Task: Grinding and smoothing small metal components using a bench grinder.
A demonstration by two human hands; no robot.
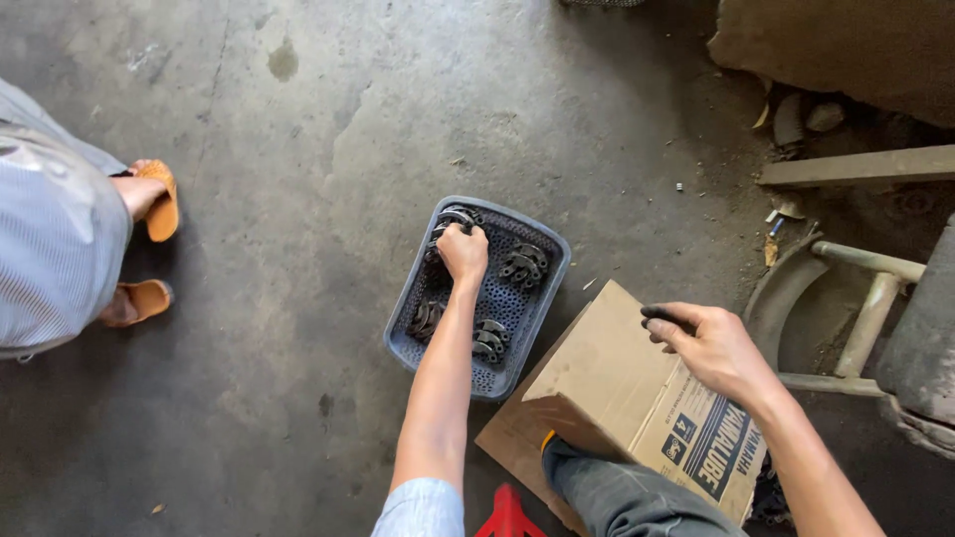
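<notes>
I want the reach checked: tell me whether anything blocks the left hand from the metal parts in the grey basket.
Nothing visible does. The left hand is already inside the grey basket, resting on a cluster of dark metal parts at its far end.

The left arm stretches straight toward twelve o'clock, its left hand (463, 251) curled into a loose fist, knuckles up, fingers tucked under. The right arm reaches in from five o'clock toward ten o'clock, wrist slightly bent. The right hand (708, 343) is relaxed, palm down, with grimy fingertips (657, 314) pinched lightly together.
</notes>
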